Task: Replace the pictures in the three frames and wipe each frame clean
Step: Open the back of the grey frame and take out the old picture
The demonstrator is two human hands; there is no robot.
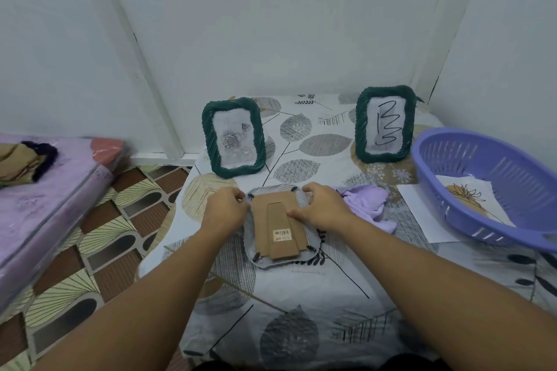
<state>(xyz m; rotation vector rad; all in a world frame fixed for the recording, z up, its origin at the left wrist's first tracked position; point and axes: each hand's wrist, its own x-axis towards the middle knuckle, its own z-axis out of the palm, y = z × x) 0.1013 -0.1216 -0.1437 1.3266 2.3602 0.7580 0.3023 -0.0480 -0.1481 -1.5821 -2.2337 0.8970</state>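
A grey frame lies face down on the table, its brown cardboard back and stand up. My left hand holds the frame's upper left edge with curled fingers. My right hand grips the upper right edge, thumb lying on the cardboard back. Two green rope-edged frames stand behind: the left one shows a rose picture, the right one a black scribble on white. A lilac cloth lies crumpled just right of my right hand.
A purple plastic basket sits at the right with a leaf picture inside, resting over a white sheet. The table has a leaf-print cover. A purple-covered mattress is on the left, patterned floor between.
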